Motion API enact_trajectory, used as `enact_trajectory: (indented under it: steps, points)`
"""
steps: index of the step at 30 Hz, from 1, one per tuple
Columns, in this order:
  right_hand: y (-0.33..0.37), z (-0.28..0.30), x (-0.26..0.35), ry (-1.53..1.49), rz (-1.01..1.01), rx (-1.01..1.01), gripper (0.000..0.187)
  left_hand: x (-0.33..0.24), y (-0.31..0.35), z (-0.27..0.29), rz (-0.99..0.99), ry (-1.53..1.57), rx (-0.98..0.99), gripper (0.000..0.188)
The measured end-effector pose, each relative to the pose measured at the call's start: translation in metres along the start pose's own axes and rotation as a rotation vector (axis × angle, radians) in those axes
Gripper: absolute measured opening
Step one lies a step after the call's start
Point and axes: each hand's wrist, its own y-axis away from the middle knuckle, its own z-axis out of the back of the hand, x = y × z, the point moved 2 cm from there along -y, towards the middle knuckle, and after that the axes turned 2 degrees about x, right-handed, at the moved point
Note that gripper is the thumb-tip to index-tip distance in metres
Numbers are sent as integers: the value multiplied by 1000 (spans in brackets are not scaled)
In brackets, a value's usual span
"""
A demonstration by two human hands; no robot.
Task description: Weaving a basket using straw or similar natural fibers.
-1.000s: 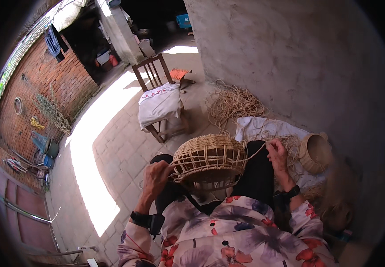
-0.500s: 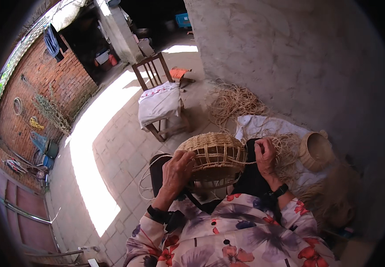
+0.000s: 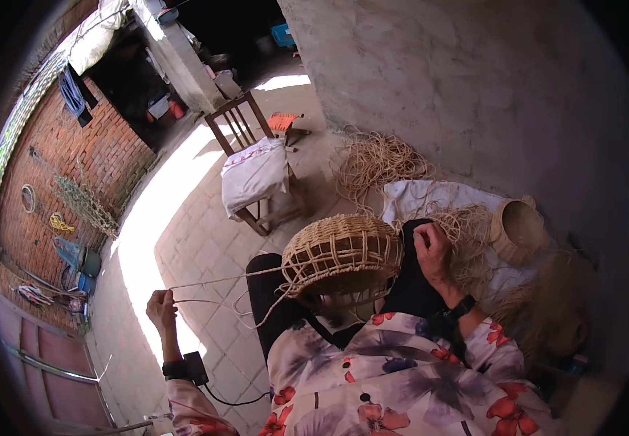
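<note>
A partly woven basket (image 3: pixel 343 251) of tan cord rests tilted across my knees, its open weave facing me. Out to the left, my left hand (image 3: pixel 160 309) pinches a strand of tan cord (image 3: pixel 227 278), which runs taut to the basket's side. A slack loop of cord hangs between that hand and the basket. My right hand (image 3: pixel 432 251) is by my right knee, just beside the basket, with its fingers curled closed. Whatever may be in those fingers is hidden.
Loose cord (image 3: pixel 383 163) lies heaped by the grey wall, more of it on a white cloth (image 3: pixel 431 196). A finished-looking round basket (image 3: pixel 518 231) lies at the right. A wooden chair (image 3: pixel 256 174) with a white cover stands ahead, an orange-topped stool (image 3: pixel 284 122) behind it.
My left hand has moved from the basket's left side far out to the left, drawing the cord out straight. My right hand has stayed near the knee.
</note>
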Motion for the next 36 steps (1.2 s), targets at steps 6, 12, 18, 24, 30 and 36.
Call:
enact_trajectory:
  steps: [6,12,18,24,30,36]
  points:
    - [-1,-13,-4,-7,80,30,5,144,-14,53,176,-525,-203,35]
    - [1,-15,32,-243,-30,228,8,-104,88,-108,-395,-63,158,12]
    - [5,-27,61,-62,193,456,31,-219,156,-190,-958,-37,351,10]
    - [11,-23,66,-17,174,492,40,-235,164,-205,-1094,-88,549,8]
    - [26,-36,52,2,180,598,43,-234,175,-199,-1113,-93,638,6]
    - [26,-35,55,45,199,717,42,-239,176,-197,-1110,-142,663,8]
